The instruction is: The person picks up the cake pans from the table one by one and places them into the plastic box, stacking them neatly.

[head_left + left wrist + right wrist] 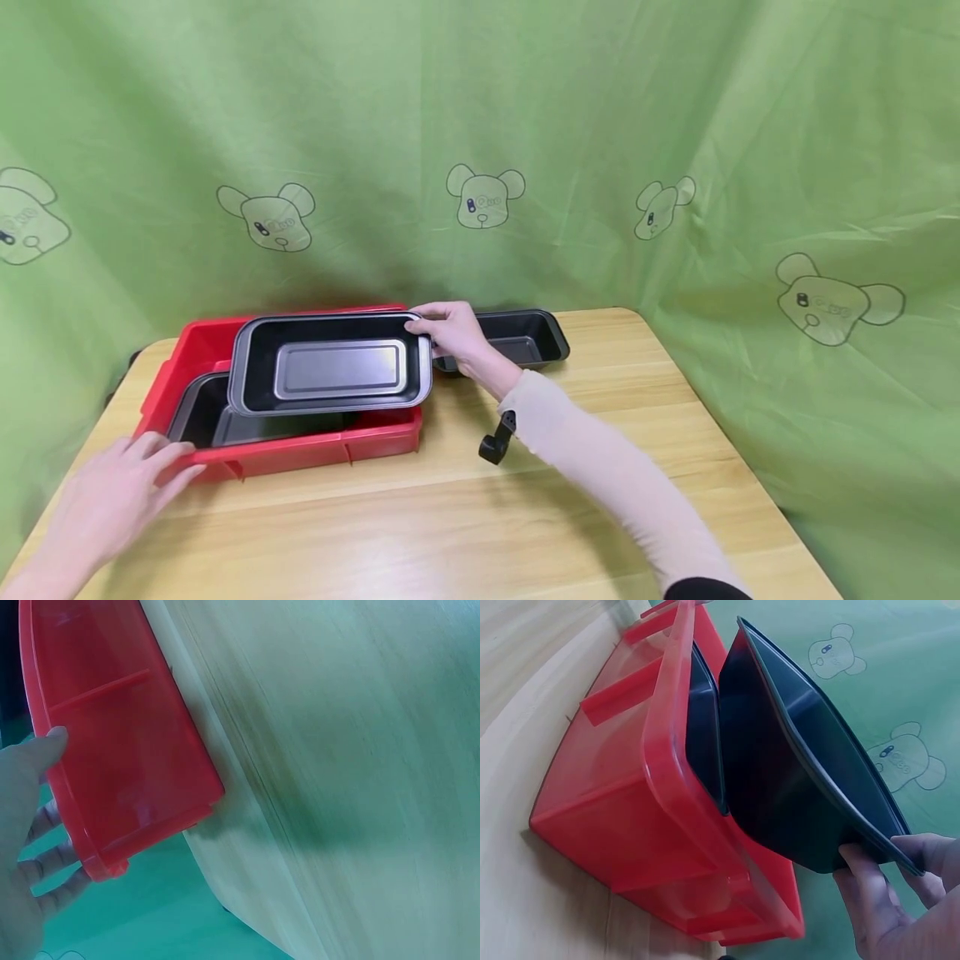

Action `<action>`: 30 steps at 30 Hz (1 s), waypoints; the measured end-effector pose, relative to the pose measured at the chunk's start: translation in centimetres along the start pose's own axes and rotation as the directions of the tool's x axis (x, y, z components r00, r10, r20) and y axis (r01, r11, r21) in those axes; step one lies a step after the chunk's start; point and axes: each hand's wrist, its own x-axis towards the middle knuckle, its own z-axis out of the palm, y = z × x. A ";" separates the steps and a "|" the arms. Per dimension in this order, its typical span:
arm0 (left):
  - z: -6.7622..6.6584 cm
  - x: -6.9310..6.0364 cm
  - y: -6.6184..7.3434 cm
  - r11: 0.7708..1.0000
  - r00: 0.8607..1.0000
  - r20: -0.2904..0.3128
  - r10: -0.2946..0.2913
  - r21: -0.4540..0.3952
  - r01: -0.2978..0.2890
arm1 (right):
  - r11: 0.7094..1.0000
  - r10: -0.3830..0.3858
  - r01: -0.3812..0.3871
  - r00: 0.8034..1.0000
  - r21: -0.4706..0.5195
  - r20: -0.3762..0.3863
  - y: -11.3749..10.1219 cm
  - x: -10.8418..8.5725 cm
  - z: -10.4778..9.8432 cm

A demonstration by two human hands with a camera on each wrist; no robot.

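Observation:
My right hand pinches the right end rim of a dark loaf pan, fingers underneath and thumb on the edge. This pan is tilted above the red plastic bin, its inside facing me. A second dark pan lies inside the bin, partly hidden by the held one. At the bin's near left corner, my left hand grips the rim, thumb outside and fingers over the edge. The right wrist view shows the held pan leaning over the bin wall beside the other pan.
Another dark loaf pan stands on the wooden table to the right of the bin, partly behind my right hand. A green curtain with printed bear heads hangs behind and beside the table. A small black device is at my right wrist.

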 end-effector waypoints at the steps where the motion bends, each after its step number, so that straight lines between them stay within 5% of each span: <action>1: 0.0 0.0 0.0 1.000 1.000 0.006 -0.003 0.002 0.003 | 1.000 0.001 -0.001 1.000 0.001 0.003 0.0 0.1 0.2; 30: -0.2 0.0 -0.5 0.999 1.000 -0.013 0.026 -0.032 -0.026 | 1.000 -0.003 0.003 1.000 -0.008 -0.016 1.5 1.6 6.0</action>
